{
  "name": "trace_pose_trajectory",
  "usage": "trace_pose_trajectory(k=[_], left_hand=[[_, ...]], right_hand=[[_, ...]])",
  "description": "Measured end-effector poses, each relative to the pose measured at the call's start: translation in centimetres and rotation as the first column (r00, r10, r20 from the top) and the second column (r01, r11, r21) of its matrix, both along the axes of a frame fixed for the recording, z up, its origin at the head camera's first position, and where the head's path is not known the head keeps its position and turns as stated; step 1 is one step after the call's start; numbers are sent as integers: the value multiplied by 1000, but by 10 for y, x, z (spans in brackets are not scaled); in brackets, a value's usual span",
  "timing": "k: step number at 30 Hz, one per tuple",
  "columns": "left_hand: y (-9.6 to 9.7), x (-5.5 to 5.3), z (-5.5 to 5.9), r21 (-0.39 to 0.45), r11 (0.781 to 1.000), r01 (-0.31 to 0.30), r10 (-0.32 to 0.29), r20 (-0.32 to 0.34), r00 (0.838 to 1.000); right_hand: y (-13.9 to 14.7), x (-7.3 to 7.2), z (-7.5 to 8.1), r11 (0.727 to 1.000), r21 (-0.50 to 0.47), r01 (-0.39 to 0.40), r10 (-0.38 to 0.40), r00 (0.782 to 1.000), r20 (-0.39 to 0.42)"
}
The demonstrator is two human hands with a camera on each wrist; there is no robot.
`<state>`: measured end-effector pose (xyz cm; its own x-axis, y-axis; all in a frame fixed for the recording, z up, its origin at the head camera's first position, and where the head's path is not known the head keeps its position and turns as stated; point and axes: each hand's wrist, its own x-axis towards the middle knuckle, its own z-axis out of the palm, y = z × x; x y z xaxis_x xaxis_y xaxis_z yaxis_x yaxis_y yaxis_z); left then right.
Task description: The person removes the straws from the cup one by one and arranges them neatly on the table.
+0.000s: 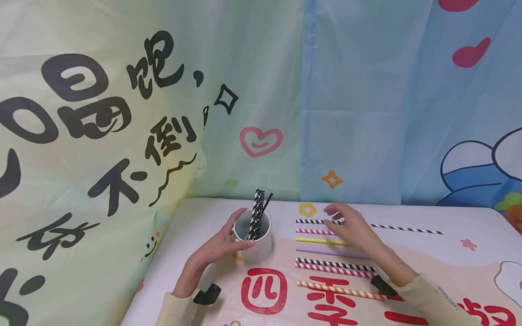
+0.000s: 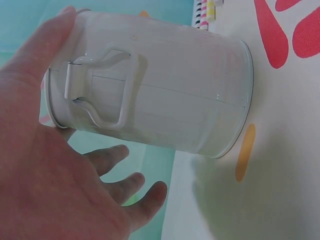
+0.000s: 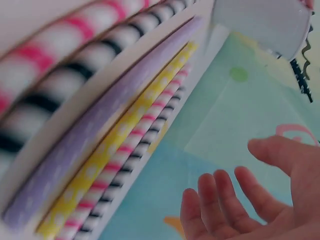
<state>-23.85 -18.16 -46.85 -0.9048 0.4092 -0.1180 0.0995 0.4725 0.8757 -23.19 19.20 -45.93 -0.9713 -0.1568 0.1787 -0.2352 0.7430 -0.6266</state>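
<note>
My left hand (image 1: 218,244) holds a white enamel mug (image 1: 261,249) near its rim, thumb in front and a finger behind. In the left wrist view the mug's folded handle (image 2: 127,92) faces the camera; the other fingers spread off its side. Black straws with white dots (image 1: 255,222), a striped one and a thin black one stand in the mug. My right hand (image 1: 355,226), fingers loosely bent and holding nothing, hovers over the far end of a row of paper straws: black-striped (image 1: 307,221), pink-striped (image 1: 314,231), yellow dotted (image 3: 110,145) and purple dotted (image 3: 100,125).
Closer to the front lie another black-striped straw (image 1: 326,263), another pink-striped straw (image 1: 326,270) and an orange-striped straw (image 1: 338,289). A black-striped straw (image 1: 412,228) stretches right beyond the hand. The printed tablecloth (image 1: 440,253) meets a hanging curtain (image 1: 350,136) at the back.
</note>
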Motion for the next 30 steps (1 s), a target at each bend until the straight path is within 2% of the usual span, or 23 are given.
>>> trace_pose_trajectory(k=[3, 6, 13, 20, 25, 30], left_hand=[[0, 1, 1, -5, 1000, -2, 2, -1, 1000], [0, 1, 1, -9, 1000, -4, 4, -1, 1000], [0, 1, 0, -13, 1000, -6, 6, 1, 1000], [1, 1, 1, -8, 1000, -7, 7, 0, 1000], [1, 1, 2, -1, 1000, -14, 14, -3, 1000], [1, 1, 2, -1, 1000, -6, 6, -14, 1000]], right_hand=[[-10, -1, 2, 995, -97, 7, -3, 999, 42], [-22, -1, 4, 977, -211, 0, 18, 996, 88], [-58, -1, 6, 904, -426, -27, 97, 985, 142], [-95, -12, 1, 834, -551, 18, 111, 973, 200], [-113, -21, -7, 776, -630, -1, 151, 971, 185], [-127, -24, -9, 748, -663, -7, 144, 978, 153]])
